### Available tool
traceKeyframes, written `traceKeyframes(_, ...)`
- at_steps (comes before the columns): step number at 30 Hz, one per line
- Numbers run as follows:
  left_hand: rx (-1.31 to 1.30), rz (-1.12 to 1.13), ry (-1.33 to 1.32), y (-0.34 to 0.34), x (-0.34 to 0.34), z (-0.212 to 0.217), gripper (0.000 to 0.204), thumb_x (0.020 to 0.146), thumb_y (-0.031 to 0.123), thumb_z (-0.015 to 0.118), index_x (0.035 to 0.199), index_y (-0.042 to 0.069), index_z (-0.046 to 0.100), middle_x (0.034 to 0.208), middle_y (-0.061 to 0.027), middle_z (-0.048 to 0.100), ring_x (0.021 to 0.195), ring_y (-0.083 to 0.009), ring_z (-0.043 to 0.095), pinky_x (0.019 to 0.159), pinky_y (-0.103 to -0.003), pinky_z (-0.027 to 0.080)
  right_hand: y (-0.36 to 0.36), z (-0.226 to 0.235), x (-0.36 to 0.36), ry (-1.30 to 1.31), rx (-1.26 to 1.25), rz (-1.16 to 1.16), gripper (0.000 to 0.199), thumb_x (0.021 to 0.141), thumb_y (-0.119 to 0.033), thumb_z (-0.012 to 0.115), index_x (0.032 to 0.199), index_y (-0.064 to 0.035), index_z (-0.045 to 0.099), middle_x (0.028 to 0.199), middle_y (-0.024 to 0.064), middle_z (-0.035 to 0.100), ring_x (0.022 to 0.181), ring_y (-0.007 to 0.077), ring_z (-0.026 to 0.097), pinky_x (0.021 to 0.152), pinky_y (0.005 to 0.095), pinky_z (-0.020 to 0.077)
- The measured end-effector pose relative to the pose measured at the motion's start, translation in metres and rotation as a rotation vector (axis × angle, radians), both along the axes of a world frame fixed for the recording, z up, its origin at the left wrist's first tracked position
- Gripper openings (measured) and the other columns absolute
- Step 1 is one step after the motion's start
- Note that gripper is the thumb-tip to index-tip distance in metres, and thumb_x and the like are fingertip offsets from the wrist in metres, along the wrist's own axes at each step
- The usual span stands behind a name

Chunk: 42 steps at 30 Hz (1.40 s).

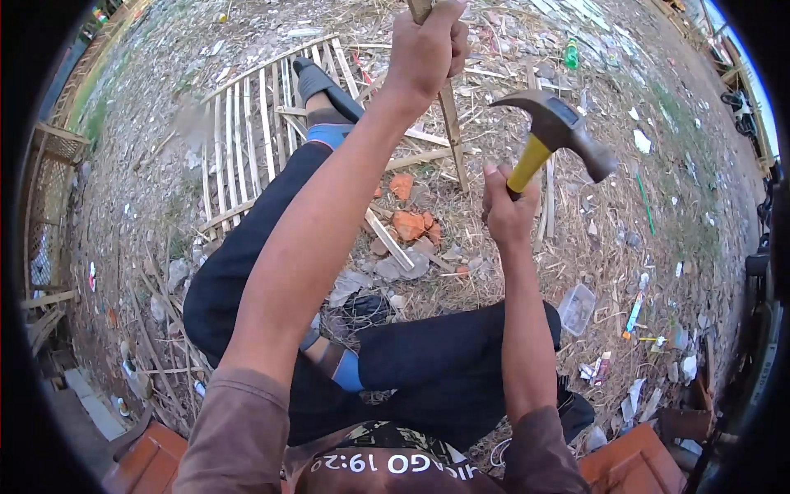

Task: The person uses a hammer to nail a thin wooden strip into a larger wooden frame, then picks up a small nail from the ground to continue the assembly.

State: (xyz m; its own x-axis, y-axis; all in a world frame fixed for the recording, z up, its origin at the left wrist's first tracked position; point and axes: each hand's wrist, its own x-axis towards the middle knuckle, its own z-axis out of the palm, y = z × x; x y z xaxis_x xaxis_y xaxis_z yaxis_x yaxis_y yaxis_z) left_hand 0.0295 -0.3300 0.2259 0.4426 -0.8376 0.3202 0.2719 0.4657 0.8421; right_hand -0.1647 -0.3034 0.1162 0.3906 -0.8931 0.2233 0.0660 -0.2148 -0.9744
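My left hand (428,48) is raised at the top middle, wrapped round a narrow wooden slat (450,128) that slants down toward the ground. In my right hand (508,204) is a claw hammer (559,123) with a yellow handle and a dark steel head, gripped by the handle and held upright. The hammer head is to the right of the slat and apart from it. Beyond my left forearm lies a frame of wooden slats (247,136), partly hidden by my leg and arm.
Broken orange bricks (409,224) and loose wood pieces lie between my legs. A clear plastic container (578,310) is by my right knee, and a green bottle (571,54) lies farther off. Litter and dry straw cover the ground. A wooden lattice panel (48,210) stands at the far left.
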Motion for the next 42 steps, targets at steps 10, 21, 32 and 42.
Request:
traceKeyframes(10,-0.026,-0.054,-0.019,-0.002,-0.011,0.007,0.049,0.097,0.027,0.055,0.060,0.017,0.024,0.051,0.0041,0.025,0.042,-0.0083,0.023,0.042,-0.029,0.016,-0.009,-0.063,-0.025,0.040,0.246,-0.137,0.037,0.095,-0.018,0.063,0.063,-0.0101,0.045,0.055,-0.0038,0.042,0.043,0.0056,0.036,0.042,0.0237,0.0283)
traceKeyframes(21,0.031,0.011,0.012,-0.002,-0.010,0.007,0.048,0.097,0.027,0.054,0.061,0.016,0.025,0.052,0.0047,0.023,0.044,-0.0079,0.022,0.044,-0.028,0.018,0.002,-0.085,-0.027,0.426,0.033,-0.178,0.034,0.090,-0.015,0.063,0.063,-0.0007,0.050,0.053,-0.0030,0.045,0.051,0.0076,0.039,0.048,0.0328,0.0306)
traceKeyframes(32,0.037,-0.106,0.106,-0.010,-0.003,0.002,0.043,0.101,0.025,0.049,0.062,0.016,0.034,0.053,0.0010,0.032,0.042,-0.0105,0.028,0.041,-0.030,0.021,-0.015,-0.039,-0.009,0.031,-0.104,0.020,0.042,0.096,-0.016,0.061,0.060,-0.0044,0.043,0.056,-0.0037,0.043,0.052,0.0060,0.038,0.049,0.0283,0.0287)
traceKeyframes(42,0.055,-0.004,0.122,0.001,0.013,-0.002,0.042,0.100,0.026,0.050,0.063,0.016,0.034,0.053,0.0013,0.032,0.042,-0.0103,0.028,0.041,-0.030,0.021,-0.021,0.029,0.007,-0.144,-0.045,0.107,0.038,0.097,-0.020,0.060,0.063,-0.0087,0.048,0.053,-0.0061,0.040,0.045,0.0045,0.033,0.042,0.0264,0.0237)
